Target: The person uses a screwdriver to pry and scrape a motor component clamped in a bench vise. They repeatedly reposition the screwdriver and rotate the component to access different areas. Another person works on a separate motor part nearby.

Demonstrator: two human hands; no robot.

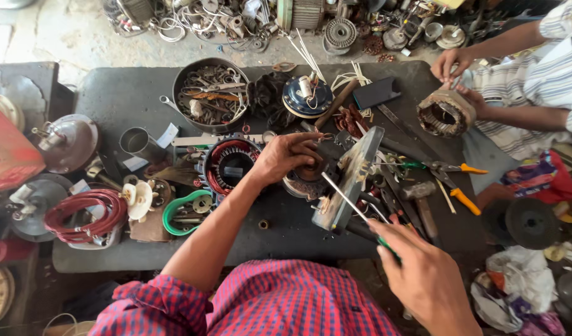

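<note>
The head view looks down on a dark, worn workbench (112, 93) crowded with motor parts. The left hand (285, 158) lies with its fingers curled around a round dark motor part (311, 171) near the middle of the bench; the fingers are half closed and press on its top edge, so the hand holds the part in place. The right hand (423, 280), at the lower right, is closed in a fist around the green handle of a screwdriver (354, 205). Its thin, shiny metal shaft goes up and left, and the tip is at the motor part, just beside the left fingers. A flat grey metal plate (348, 180), scratched and stained, stands tilted between the two hands.

Left of the motor part sits a stator with red-brown copper winding (227, 163). Behind it a round metal pan (211, 93) holds small rusty pieces. A coil of red wire (84, 211) lies at the left edge. At the upper right, another person's hands (451, 65) touch a second, rusty stator (446, 113). Orange-handled pliers (457, 168) and a hammer (420, 199) lie to the right.
</note>
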